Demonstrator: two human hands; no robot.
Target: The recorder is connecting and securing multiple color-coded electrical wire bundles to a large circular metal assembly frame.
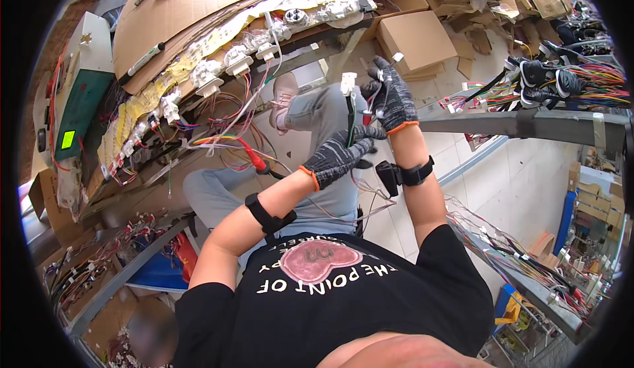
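Both hands wear dark grey knit gloves with orange cuffs and meet above my lap. My left hand is closed around the lower part of a wire harness. From its fingers rise dark wires ending in a white connector. My right hand is just right of it, fingers bent around wires of the same bundle; a small white connector shows by its fingertips. Thin loose wires hang below the hands. The fingers partly hide the bundle's middle.
Ahead, a bench edge carries a row of white connector holders with wires. A green tester box with a lit display stands left. Red clip leads hang near my left forearm. Right, a metal rail bears wire bundles; a cardboard box sits beyond.
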